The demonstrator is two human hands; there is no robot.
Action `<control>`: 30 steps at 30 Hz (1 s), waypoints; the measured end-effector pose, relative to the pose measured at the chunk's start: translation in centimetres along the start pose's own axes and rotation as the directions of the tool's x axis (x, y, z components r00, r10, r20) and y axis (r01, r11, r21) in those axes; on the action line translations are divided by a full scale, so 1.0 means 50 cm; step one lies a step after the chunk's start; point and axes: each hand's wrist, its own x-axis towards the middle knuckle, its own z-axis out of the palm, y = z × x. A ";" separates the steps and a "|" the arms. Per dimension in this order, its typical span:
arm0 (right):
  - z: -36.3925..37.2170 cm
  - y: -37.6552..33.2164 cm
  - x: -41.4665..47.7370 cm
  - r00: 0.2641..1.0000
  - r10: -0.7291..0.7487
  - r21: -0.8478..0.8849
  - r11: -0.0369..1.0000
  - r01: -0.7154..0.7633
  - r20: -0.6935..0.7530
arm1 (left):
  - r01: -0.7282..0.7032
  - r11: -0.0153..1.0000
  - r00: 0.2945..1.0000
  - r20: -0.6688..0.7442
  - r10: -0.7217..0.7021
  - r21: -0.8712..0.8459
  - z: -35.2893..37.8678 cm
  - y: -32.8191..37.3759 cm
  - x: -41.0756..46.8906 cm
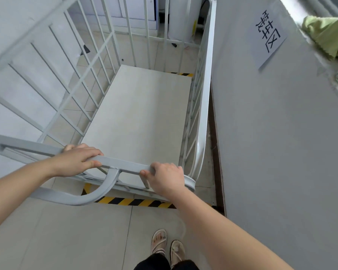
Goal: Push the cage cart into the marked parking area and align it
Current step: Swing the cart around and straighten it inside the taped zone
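Both hands wrap the near top rail (113, 162) of the cage cart (140, 117): left hand (78, 160) closed over it toward the left, right hand (167, 177) closed over it by the near right corner. Cart sits w/ its deck mostly inside the striped floor tape (133, 201), right side just beside the grey wall (271, 133), under the paper sign (269, 36). Near end looks angled vs the near tape strip. To finish well: small nudges, swing the near end till the frame runs parallel w/ tape & wall, keep the right hand's knuckles off the wall, feet (168, 248) back.
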 end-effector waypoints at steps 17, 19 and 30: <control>0.021 -0.105 0.016 0.990 0.119 -0.203 0.970 -0.131 -0.070 | -0.048 0.988 0.998 -0.023 0.052 0.147 0.002 0.003 -0.004; 0.038 -0.157 0.031 0.983 0.147 -0.231 0.958 -0.168 -0.107 | -0.104 0.992 0.995 0.013 0.103 0.078 -0.005 -0.009 -0.005; 0.074 -0.187 0.056 0.929 0.303 -0.187 0.921 -0.342 -0.211 | -0.009 0.965 0.998 -0.054 0.024 0.263 -0.090 -0.308 -0.047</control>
